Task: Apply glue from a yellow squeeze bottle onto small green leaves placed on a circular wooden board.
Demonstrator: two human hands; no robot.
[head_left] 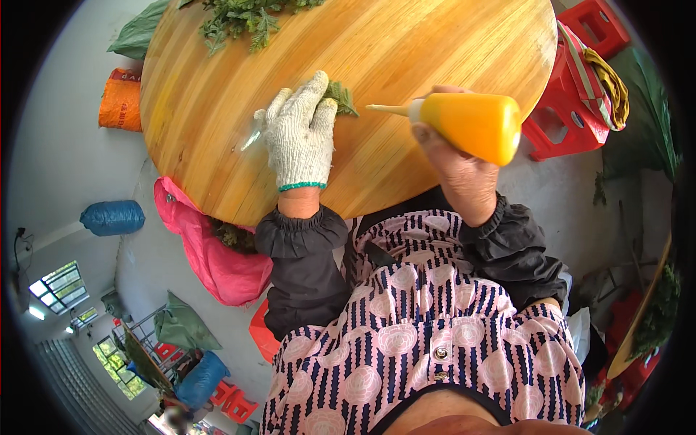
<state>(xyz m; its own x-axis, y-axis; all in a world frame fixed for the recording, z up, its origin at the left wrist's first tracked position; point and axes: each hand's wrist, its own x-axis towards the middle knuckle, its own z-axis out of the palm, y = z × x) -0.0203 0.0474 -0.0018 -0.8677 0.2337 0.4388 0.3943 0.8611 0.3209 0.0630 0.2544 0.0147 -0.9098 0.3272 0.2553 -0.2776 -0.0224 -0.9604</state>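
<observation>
My left hand (299, 138) wears a white knit work glove with a green cuff edge and rests over the wooden table (391, 51). Between its thumb and forefinger a small green sprig (342, 99) sticks out to the right, the rest of it hidden by the glove. Something clear and shiny (251, 139) shows at the glove's left side; its kind I cannot make out. Bare and raised, my right hand (453, 163) grips a yellow squeeze bottle (471, 123). The bottle is tilted on its side, its thin nozzle pointing left toward the sprig, apart from it.
A heap of green sprigs (246, 18) lies at the table's far side. Pink sacking (210, 254) hangs by the near left edge. Red stools (562, 109) with a bag stand at the right. An orange sack (120, 100) and a blue bundle (112, 217) are on the left.
</observation>
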